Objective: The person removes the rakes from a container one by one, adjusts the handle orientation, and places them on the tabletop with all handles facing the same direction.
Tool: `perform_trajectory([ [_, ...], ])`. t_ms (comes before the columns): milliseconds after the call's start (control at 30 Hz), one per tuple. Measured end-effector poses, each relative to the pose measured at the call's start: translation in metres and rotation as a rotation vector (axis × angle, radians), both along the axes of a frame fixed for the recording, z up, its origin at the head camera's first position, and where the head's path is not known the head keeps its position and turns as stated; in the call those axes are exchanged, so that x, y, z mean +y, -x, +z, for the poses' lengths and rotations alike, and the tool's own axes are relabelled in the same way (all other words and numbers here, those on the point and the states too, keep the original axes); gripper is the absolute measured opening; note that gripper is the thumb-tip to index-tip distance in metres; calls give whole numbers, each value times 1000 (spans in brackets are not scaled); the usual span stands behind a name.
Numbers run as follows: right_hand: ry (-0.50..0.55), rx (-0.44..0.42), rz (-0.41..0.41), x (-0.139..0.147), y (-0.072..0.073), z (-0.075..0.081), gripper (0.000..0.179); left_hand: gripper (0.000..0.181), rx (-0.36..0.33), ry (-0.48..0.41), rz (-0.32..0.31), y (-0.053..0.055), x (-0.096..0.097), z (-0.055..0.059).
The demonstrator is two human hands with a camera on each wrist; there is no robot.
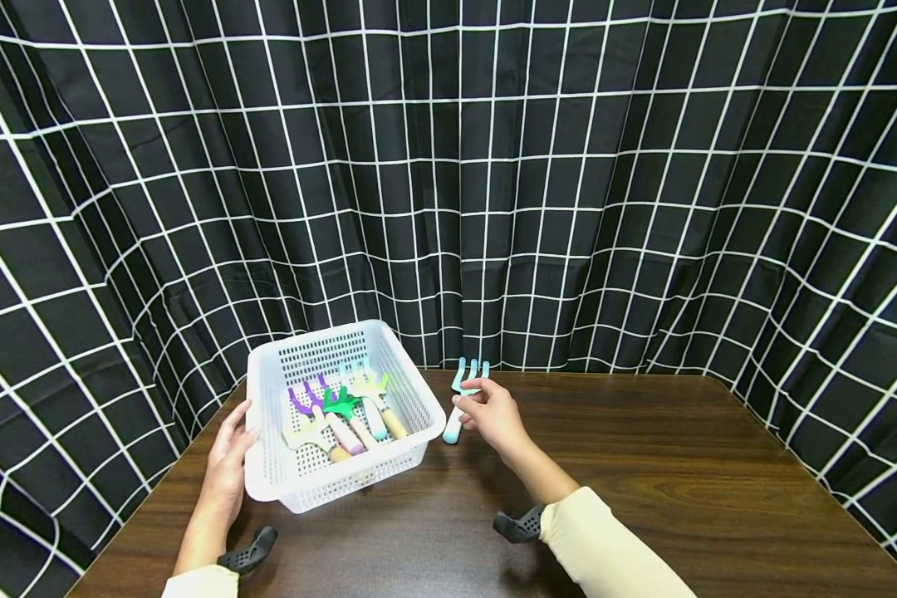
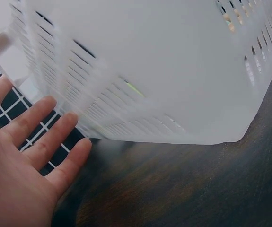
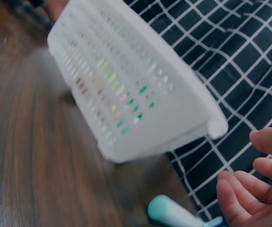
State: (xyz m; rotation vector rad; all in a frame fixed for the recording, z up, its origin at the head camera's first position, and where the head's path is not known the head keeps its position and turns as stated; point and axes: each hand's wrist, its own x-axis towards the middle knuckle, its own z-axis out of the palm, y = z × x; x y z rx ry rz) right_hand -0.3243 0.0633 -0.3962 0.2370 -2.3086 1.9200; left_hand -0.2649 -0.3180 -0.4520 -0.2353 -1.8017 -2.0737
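Note:
My left hand (image 1: 227,457) grips the left rim of a white plastic basket (image 1: 269,477), with its fingers against the outer side in the left wrist view. The basket sits at an angle and looks partly raised off the table. Inside lie several small hand rakes, among them a purple one (image 1: 299,404), a green one (image 1: 341,402) and a pale yellow one (image 1: 302,433). To the basket's right, a light blue hand rake (image 1: 452,428) with a white handle lies on the table. My right hand (image 1: 497,419) hovers over it, fingers loosely bent, holding nothing.
The brown wooden table (image 1: 643,465) extends to the right and toward the front. Behind it hangs a black curtain (image 1: 568,208) with a white grid. Black wrist straps (image 1: 519,525) sit on both forearms.

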Motion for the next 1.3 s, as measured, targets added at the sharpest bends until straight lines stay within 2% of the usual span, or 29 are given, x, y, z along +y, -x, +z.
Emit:
perform_trajectory([
  [400, 54, 49, 84, -17, -9, 34, 29, 50, -21, 25, 14, 0, 0, 1],
  [533, 111, 37, 127, -24, -12, 41, 29, 50, -22, 21, 10, 0, 0, 0],
  [667, 151, 19, 203, -32, -13, 45, 33, 50, -16, 14, 7, 0, 0, 1],
  [933, 134, 16, 319, -51, -17, 47, 38, 49, 8, -2, 3, -1, 0, 1],
  [1200, 164, -31, 351, -67, -14, 41, 44, 48, -10, 2, 5, -1, 0, 0],
  [1300, 130, -45, 354, -70, -14, 46, 44, 48, -10, 1, 7, 0, -1, 0],
])
